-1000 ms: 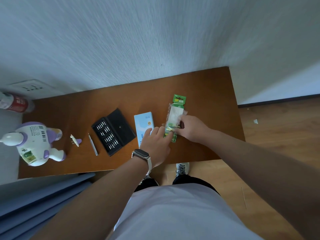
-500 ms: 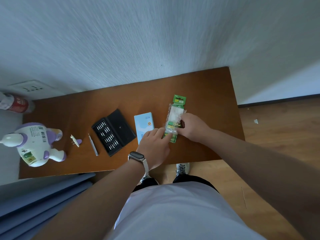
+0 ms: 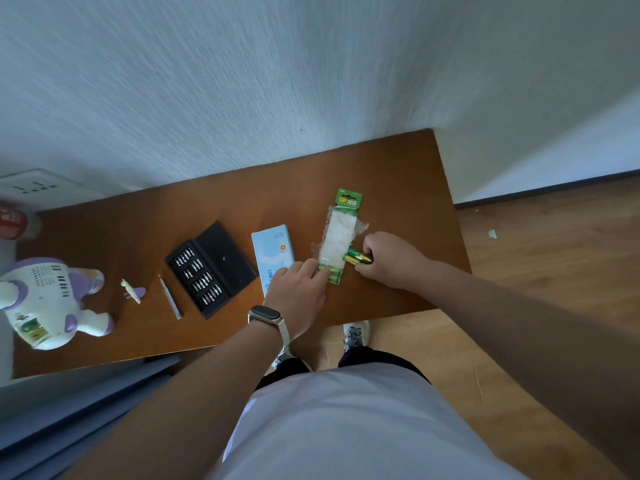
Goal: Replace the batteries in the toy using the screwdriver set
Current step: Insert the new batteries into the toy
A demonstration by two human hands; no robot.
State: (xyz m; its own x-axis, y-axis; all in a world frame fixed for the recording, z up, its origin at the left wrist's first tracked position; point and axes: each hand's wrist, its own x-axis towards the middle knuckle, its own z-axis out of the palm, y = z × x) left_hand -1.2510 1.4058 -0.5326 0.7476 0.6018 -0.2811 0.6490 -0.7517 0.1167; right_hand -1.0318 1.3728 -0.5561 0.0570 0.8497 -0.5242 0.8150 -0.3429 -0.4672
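A green battery pack (image 3: pixel 341 233) with torn clear plastic lies on the brown table (image 3: pixel 398 174). My left hand (image 3: pixel 298 289) presses its fingertips on the pack's near end. My right hand (image 3: pixel 389 259) pinches two green and gold batteries (image 3: pixel 356 256) at the pack's right edge. A white and purple toy (image 3: pixel 48 299) lies at the table's left end, with its small battery cover (image 3: pixel 131 292) beside it. A thin silver screwdriver (image 3: pixel 170 301) lies next to the open black bit case (image 3: pixel 211 268).
A light blue box (image 3: pixel 272 252) lies between the bit case and the battery pack. A red and white can (image 3: pixel 14 221) stands at the far left by the wall. Wooden floor and my shoes (image 3: pixel 355 336) show below the table's near edge.
My right hand has drawn two batteries sideways out of the pack toward the right. My left hand stays pressed on the pack's near end.
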